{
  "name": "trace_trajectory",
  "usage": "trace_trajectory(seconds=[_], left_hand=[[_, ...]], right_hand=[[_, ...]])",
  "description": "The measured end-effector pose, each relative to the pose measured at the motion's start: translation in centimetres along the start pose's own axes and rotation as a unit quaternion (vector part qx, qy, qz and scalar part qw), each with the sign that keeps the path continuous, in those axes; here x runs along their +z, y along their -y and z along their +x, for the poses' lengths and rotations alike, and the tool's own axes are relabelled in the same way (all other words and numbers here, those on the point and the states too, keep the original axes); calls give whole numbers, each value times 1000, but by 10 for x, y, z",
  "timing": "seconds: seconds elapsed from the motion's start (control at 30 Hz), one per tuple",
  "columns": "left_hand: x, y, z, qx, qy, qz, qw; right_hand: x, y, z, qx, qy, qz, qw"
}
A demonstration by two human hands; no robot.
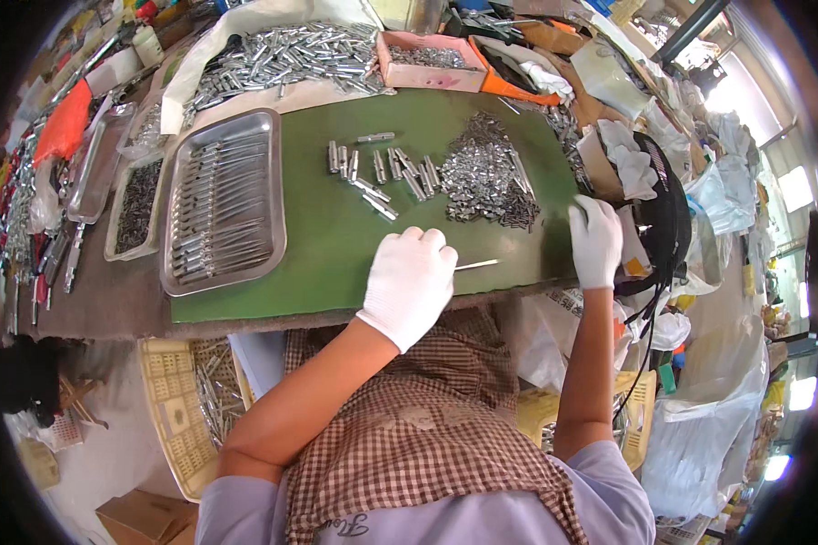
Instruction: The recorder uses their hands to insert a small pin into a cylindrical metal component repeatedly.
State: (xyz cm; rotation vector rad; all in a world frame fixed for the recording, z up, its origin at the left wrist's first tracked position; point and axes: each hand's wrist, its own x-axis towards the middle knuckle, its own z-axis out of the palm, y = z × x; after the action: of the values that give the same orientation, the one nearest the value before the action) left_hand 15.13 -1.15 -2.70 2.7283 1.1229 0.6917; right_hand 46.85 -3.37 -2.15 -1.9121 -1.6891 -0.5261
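Observation:
My left hand [411, 282], in a white glove, is closed over the near edge of a green mat [336, 250]. A thin metal rod [477, 265] sticks out of its right side. At the mat's right edge is my right hand [596, 245], gloved too, its fingers curled together; what they hold, if anything, is hidden. Between and beyond my hands lies a heap of small metal parts [486, 173]. Left of the heap, several short metal tubes [379, 170] lie loose. A steel tray [280, 213] holds a row of slim metal rods with thicker handles.
A large pile of metal tubes [282, 59] and a pink box [432, 77] of small parts stand at the back. A bin of dark pins [136, 204] adjoins the tray. Black straps [668, 218] hang by my right hand. Yellow crates [168, 409] stand below the table.

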Motion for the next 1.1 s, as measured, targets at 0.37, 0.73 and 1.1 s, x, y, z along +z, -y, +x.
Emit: trace_trajectory(seconds=[0.37, 0.73, 1.1], left_hand=[[-101, 135, -59, -135, -85, 71, 985], [-134, 209, -93, -191, 63, 178, 963], [-50, 90, 18, 86, -12, 127, 988]], right_hand=[[63, 0, 59, 84, 198, -4, 976], [40, 12, 55, 164, 118, 87, 976], [-25, 130, -7, -58, 235, 284, 928]])
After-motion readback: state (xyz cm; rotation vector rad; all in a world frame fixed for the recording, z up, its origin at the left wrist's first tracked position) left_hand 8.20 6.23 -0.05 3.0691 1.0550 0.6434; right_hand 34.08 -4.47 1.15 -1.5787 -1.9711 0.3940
